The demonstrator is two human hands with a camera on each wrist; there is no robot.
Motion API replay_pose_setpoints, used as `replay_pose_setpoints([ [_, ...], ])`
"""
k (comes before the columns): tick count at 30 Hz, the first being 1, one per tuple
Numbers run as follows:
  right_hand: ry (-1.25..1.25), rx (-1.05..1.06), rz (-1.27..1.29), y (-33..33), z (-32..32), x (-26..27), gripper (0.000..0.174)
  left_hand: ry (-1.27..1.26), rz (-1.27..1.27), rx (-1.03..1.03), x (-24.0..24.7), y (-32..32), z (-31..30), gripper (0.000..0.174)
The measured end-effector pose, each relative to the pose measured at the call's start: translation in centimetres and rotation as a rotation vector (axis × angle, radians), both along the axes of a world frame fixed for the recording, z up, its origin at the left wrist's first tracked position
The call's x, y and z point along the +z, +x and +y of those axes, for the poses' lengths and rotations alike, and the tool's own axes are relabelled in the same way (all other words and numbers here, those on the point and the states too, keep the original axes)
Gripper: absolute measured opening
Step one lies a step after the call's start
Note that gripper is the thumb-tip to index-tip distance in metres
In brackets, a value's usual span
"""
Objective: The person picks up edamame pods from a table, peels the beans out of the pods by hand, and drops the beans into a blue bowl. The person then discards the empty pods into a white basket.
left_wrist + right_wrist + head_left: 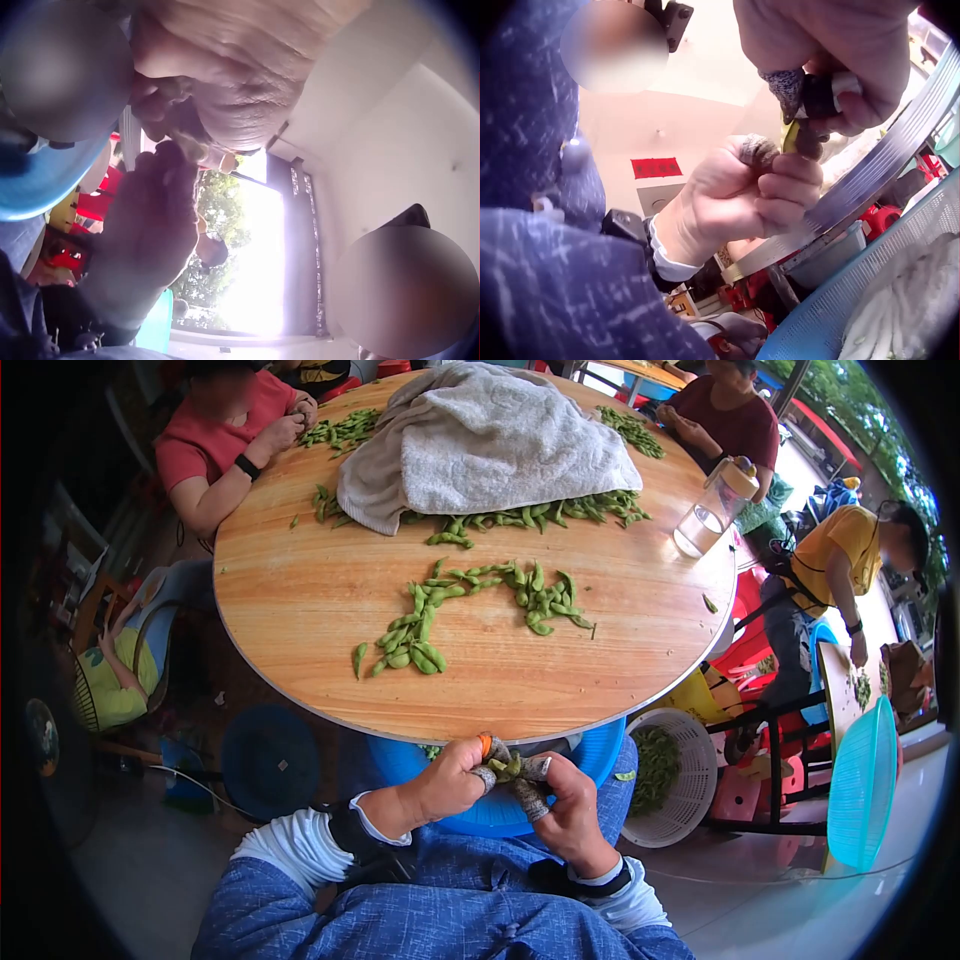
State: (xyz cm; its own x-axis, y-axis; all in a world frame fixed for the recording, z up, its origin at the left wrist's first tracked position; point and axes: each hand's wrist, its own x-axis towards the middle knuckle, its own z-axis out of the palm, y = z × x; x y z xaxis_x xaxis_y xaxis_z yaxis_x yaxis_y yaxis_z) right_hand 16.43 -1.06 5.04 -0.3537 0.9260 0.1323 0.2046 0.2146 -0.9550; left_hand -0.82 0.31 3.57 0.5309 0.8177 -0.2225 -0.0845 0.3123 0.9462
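Green pod is pinched by the left hand and the right hand over the blue tub, and it could slip and drop outside the tub if one hand squeezes or pulls too hard.
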Motion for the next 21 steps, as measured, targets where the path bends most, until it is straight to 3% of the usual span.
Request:
replay_pose_setpoints([
  [4,-0.362,-0.039,0.409,0.6,0.1,-0.5,0.015,0.073,0.000,0.134,0.1,-0.3,-0.1,0.027],
  [7,-0.308,-0.015,0.348,0.4,-0.1,-1.2,0.015,0.150,0.059,0.017,0.9,0.0,0.1,0.034],
  [11,-0.194,0.022,0.039,0.7,-0.1,-0.8,0.019,0.131,0.056,0.040,0.9,0.1,0.2,0.025],
  [14,-0.273,-0.038,0.195,0.7,-0.5,-0.4,0.021,0.082,0.098,0.110,0.3,-0.3,0.2,0.017],
  [17,-0.481,-0.027,0.441,0.9,-0.2,-0.1,0.024,0.164,0.174,0.053,0.6,-0.6,0.3,0.016],
  [21,-0.563,0.071,0.540,1.1,0.0,-0.2,0.027,0.124,0.123,-0.030,0.6,-0.5,0.4,0.018],
])
